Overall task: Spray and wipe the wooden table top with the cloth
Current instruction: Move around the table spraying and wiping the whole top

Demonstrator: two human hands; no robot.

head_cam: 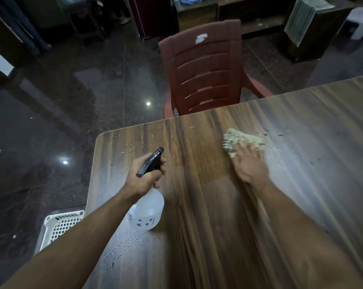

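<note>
On the wooden table top (207, 205), a crumpled pale cloth (238, 140) is pressed flat by the right hand (249, 165); the fingers are blurred, so their exact curl cannot be told. Near the table's left edge, a translucent spray bottle (147, 211) is held by the left hand (147, 174), the fingers being wrapped round its black trigger head (150, 162). Crumbs are scattered over the surface. Beyond the far edge a red plastic chair (201, 74) is seen, and a white basket (61, 226) on the floor at the left
</note>
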